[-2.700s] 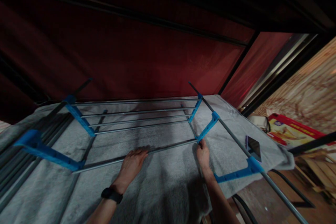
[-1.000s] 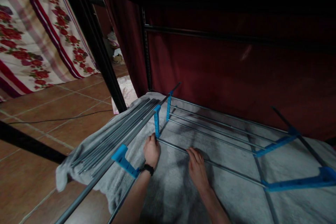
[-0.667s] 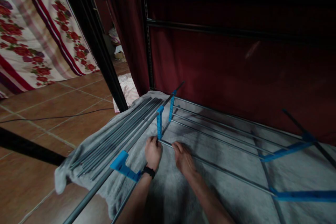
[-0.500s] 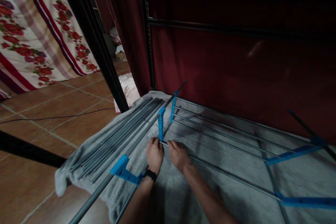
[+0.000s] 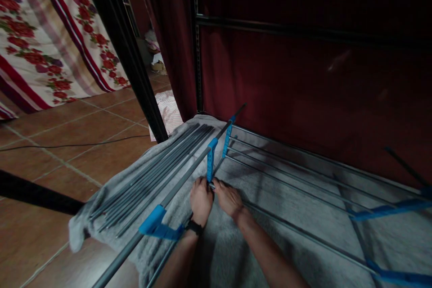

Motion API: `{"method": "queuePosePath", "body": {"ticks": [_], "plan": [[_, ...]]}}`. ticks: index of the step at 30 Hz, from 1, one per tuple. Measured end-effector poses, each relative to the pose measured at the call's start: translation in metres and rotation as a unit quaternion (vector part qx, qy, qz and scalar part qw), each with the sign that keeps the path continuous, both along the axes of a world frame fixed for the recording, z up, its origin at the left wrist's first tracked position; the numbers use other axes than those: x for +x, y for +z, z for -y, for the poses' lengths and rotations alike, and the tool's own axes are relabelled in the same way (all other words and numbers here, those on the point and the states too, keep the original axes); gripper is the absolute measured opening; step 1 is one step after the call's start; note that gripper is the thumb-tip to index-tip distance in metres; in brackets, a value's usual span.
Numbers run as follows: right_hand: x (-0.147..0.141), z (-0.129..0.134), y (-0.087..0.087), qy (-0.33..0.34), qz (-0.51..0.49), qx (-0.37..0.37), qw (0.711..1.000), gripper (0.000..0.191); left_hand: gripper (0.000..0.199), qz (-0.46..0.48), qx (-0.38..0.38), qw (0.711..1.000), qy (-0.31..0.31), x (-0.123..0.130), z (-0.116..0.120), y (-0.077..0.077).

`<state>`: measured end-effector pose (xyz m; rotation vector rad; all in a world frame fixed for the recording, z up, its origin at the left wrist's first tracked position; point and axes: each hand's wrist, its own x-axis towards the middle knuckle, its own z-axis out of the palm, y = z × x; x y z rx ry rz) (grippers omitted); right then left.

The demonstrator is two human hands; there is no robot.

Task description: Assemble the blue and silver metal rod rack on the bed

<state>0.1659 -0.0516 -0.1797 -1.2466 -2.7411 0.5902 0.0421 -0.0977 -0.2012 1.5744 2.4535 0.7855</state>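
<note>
Grasping the grey tube (image 5: 300, 233) near its end with the right hand (image 5: 227, 200), extending it toward four o'clock over the grey blanket (image 5: 280, 199); clasping the foot of the upright blue bracket (image 5: 210, 164), at twelve o'clock from both hands, with the left hand (image 5: 201, 200), partly hiding it; showing loose tubes (image 5: 157, 174) at ten o'clock from the left hand and four parallel tubes (image 5: 286, 184) at two o'clock from the right.

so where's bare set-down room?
Grey blanket: between near tube and rear tubes; in front of near tube, right of right forearm. Crowded: loose tubes at left; foot of blue bracket, with left hand and right hand.
</note>
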Motion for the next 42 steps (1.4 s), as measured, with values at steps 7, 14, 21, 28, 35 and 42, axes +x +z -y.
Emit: {"method": "queuePosePath", "body": {"ticks": [7,14,21,28,35,42], "plan": [[0.0032,-0.0063,0.0073,-0.017,0.02,-0.009,1.0,0.045,0.027,-0.027,-0.014,0.999,0.011,0.0016,-0.0014,-0.0006],[0.0011,-0.0021,0.0023,-0.02,0.011,-0.001,1.0,0.042,0.027,-0.032,0.0,0.999,0.006,0.0016,-0.0003,-0.0026],[0.0025,-0.0041,0.0048,-0.022,-0.005,-0.011,1.0,0.04,0.029,-0.038,0.007,0.999,0.004,0.0017,0.0003,-0.0038],[0.0037,-0.0053,0.006,-0.018,-0.033,-0.021,0.999,0.039,0.028,-0.024,0.02,0.999,0.005,0.0025,0.0018,-0.005],[0.0041,-0.0051,0.009,-0.022,-0.04,-0.029,0.999,0.039,0.029,-0.018,0.02,1.0,0.003,0.003,0.0021,-0.0044],[0.0041,-0.0054,0.0106,-0.018,-0.039,-0.023,0.999,0.039,0.03,-0.012,0.019,1.0,0.011,0.0045,0.0004,-0.0048]]}}
